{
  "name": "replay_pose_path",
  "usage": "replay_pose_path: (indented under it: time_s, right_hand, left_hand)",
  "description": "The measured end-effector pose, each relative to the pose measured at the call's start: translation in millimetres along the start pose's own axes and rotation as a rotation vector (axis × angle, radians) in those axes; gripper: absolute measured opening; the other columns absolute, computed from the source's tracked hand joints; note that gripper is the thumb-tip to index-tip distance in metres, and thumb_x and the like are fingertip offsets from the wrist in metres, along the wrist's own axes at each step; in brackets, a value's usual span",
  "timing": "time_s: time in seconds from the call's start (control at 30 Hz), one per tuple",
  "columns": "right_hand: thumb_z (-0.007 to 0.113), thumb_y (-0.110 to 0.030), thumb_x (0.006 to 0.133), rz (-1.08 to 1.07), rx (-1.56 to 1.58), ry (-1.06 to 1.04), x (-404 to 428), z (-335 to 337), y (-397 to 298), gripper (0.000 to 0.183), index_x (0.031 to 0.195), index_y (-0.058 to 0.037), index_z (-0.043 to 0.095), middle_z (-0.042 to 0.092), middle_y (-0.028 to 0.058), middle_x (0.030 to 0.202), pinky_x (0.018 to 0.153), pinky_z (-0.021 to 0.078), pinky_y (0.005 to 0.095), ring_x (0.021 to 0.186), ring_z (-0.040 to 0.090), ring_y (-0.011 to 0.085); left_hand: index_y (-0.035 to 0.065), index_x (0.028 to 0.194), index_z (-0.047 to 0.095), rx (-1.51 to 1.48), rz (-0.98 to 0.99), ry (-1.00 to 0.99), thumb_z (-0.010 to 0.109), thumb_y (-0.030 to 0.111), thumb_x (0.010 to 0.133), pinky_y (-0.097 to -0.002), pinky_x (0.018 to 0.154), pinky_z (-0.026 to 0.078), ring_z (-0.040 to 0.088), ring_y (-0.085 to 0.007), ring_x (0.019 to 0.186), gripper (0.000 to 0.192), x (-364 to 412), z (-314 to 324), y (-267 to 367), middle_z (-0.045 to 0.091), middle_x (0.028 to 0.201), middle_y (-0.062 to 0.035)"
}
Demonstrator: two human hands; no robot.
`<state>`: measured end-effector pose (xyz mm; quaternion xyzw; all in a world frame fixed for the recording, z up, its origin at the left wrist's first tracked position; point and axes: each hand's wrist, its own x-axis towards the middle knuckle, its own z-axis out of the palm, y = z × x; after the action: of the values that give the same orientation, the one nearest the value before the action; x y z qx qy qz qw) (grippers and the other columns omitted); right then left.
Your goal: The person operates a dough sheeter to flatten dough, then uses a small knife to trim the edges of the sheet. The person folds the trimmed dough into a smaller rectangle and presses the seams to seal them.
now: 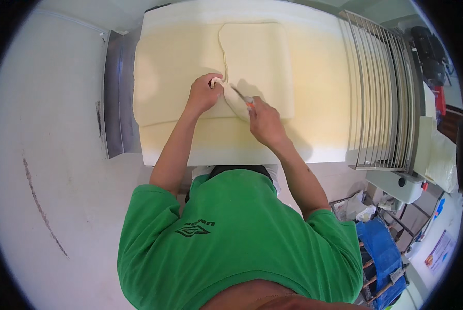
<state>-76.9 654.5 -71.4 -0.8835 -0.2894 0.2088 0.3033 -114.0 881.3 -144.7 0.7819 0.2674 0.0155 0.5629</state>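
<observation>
A wide sheet of pale dough (pixel 173 73) lies on the white work table (pixel 316 149), its right part folded over in a layer whose edge runs down the middle. My left hand (pixel 206 94) pinches a thin strip of dough (pixel 217 81) at that edge. In my right hand (pixel 267 121) is a small knife (pixel 238 93) with an orange and white handle; its blade points up and left towards the layer's edge, close to the strip. Whether the blade tip touches the dough I cannot tell. Part of the edge below the blade curves towards my right hand.
A metal rack of parallel bars (pixel 382 93) stands at the table's right end. Along the left end is an upright steel panel (pixel 117 95) beside a pale wall. Lower right, a blue cloth or sheet (pixel 384 259) hangs near shelving with plastic bags (pixel 359 207).
</observation>
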Motion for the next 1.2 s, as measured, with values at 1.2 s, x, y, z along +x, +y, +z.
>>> replay_pose_path:
  time_s: [1.2]
  right_hand:
    - [0.051,-0.012,0.101,-0.086,0.009,-0.003,-3,9,6,0.018,0.115,-0.001,0.052,0.066,0.025,0.098,0.08,0.0511,0.0559,0.092,0.065,0.0458]
  left_hand:
    - [-0.0031,0.107,0.068,-0.101,-0.028,0.092,0.081,0.015,0.084,-0.0277,0.071,0.055,0.069,-0.0133,0.079,0.032,-49,12,13,0.074,0.094,-0.0104]
